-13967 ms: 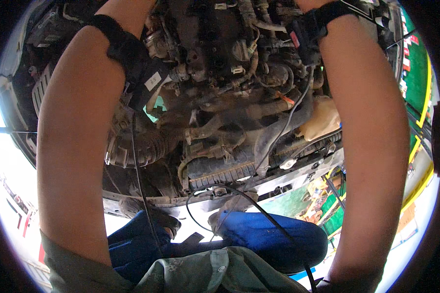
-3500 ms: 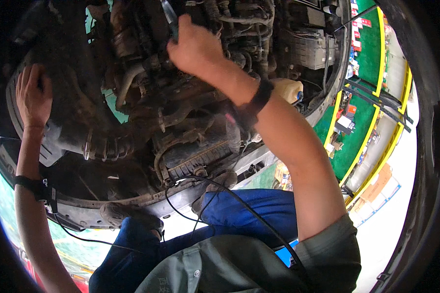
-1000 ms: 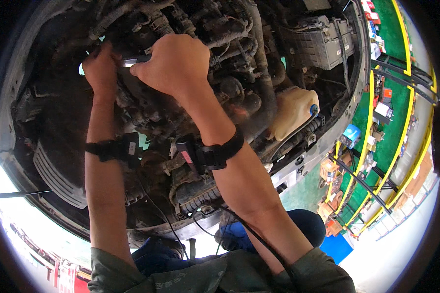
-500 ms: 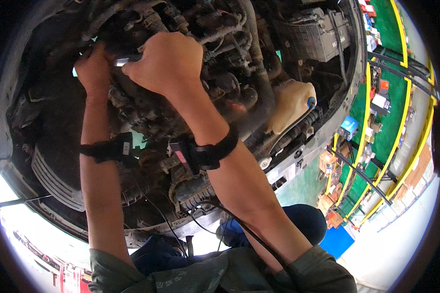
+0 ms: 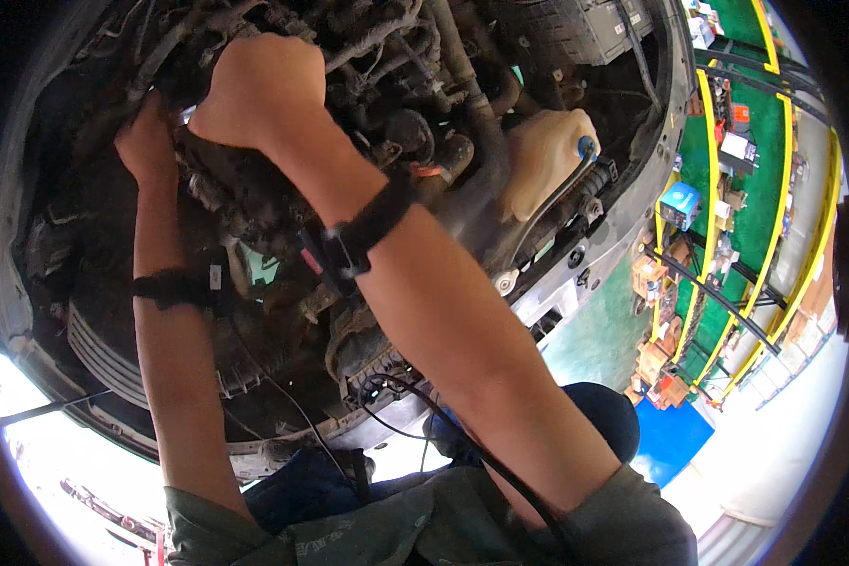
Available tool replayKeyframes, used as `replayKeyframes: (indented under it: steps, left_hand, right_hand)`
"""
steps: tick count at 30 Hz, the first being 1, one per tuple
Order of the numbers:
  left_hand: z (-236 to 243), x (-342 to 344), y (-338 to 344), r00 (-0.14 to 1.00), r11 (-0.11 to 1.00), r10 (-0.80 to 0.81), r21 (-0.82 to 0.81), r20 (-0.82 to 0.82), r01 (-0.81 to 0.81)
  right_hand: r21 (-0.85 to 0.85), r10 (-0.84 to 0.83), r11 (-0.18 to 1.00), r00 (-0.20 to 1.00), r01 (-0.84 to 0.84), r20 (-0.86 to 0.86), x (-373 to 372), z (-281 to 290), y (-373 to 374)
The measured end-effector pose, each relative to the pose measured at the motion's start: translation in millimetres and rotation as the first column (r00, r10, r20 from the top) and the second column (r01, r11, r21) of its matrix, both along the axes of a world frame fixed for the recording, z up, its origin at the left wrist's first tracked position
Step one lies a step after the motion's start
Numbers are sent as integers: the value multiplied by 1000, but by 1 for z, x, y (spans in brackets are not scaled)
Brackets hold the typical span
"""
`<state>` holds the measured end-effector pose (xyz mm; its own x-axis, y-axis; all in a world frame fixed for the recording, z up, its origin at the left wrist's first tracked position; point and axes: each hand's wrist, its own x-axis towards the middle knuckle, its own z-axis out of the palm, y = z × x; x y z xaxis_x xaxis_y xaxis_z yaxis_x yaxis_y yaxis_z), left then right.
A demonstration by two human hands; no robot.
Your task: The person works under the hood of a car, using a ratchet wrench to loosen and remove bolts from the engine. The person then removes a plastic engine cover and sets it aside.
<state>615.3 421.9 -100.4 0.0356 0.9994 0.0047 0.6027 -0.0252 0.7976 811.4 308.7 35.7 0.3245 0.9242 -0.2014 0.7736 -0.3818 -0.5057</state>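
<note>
My right hand (image 5: pixel 259 90) is closed round a metal tool (image 5: pixel 186 115), mostly hidden, of which a small bright part shows at the thumb. Close to its left, my left hand (image 5: pixel 146 141) has curled fingers deep among dark engine parts; what they hold, if anything, is hidden. Both hands are over the upper left of the engine bay, among dark hoses and pipes (image 5: pixel 453 57). A black strap with a small device sits on each forearm.
A pale plastic reservoir (image 5: pixel 542 165) with a blue cap and a battery (image 5: pixel 585 33) lie to the right, inside the metal front rim (image 5: pixel 575 283). Black cables (image 5: pixel 401 382) loop by my arms. Yellow-framed shelves (image 5: pixel 712 217) with boxes stand beyond.
A few seconds ago my left hand lay apart with loose fingers; it has since joined my right hand and tool. Over the last second both hands have shifted leftward and slightly upward in view.
</note>
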Motion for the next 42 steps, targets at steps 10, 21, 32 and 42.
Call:
replayKeyframes:
  steps: [10, 21, 32, 42]
  left_hand:
    - [40, 2, -26, 1000, 928, 1, -373, -2, -2]
    - [97, -185, -82, 872, 991, -68, 71, -484, 116]
    - [90, -269, -103, 623, 944, -11, 197, -782, 263]
    - [95, -264, -113, 565, 916, -5, 223, -825, 334]
  right_hand:
    - [-50, 35, 998, 998, -32, 55, 10, -9, 6]
    - [-113, 50, 992, 994, -60, -95, 15, 24, -1]
    - [-197, 60, 978, 997, -68, -44, 11, 43, -4]
    - [-255, 251, 941, 964, -221, 90, 10, 45, -1]
